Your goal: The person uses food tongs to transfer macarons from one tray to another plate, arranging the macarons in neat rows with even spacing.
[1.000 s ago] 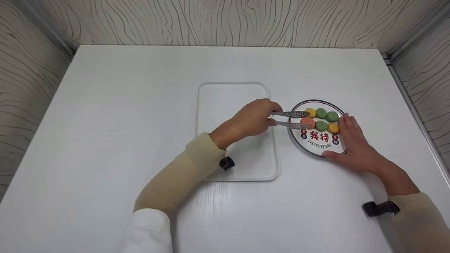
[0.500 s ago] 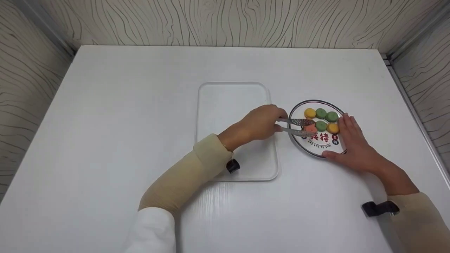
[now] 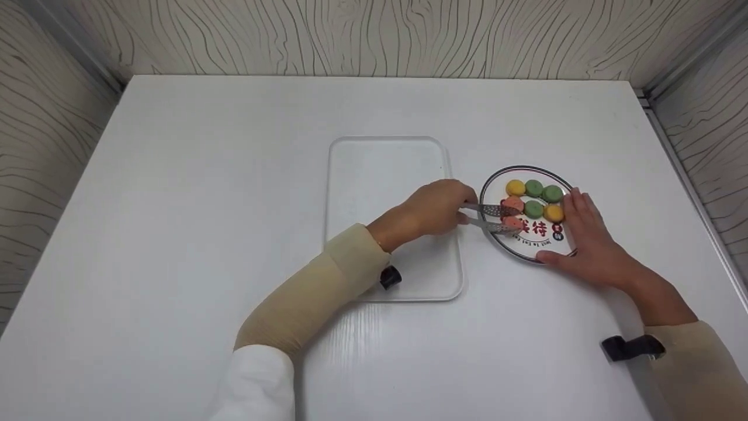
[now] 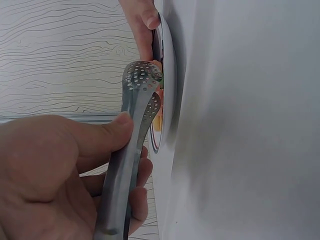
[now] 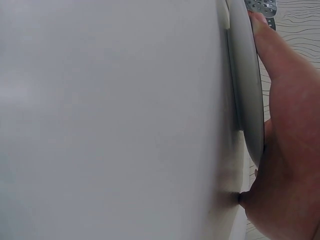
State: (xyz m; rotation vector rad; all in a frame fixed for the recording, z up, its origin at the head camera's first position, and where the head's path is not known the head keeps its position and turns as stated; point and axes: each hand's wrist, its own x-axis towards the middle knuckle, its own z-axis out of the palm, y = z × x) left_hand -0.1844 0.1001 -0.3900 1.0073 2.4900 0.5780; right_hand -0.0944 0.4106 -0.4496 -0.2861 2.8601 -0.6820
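My left hand point(image 3: 439, 206) holds metal tongs point(image 4: 131, 145) with perforated tips. The tips reach over the left side of a round plate point(image 3: 494, 237). Between them is a salmon-pink macaron point(image 3: 513, 223); whether the tips squeeze it I cannot tell. Just behind lies a second salmon-pink macaron point(image 3: 514, 203), partly covered by the upper tip. Several green macarons point(image 3: 534, 209) and yellow macarons point(image 3: 554, 213) form two rows beside it. My right hand point(image 3: 596, 245) rests on the plate's right rim, fingers extended and thumb at the near edge. Red characters on the plate are partly covered by the tongs.
A white rectangular tray point(image 3: 385, 161) lies left of the plate, under my left hand and forearm. Both stand on a white table point(image 3: 204, 204). Wood-patterned walls point(image 3: 374, 38) rise at the back and sides.
My left hand has brought the tongs toward the near side of the plate, the salmon-pink macaron moving with the tips. A second one shows at its former spot. My right hand stays put.
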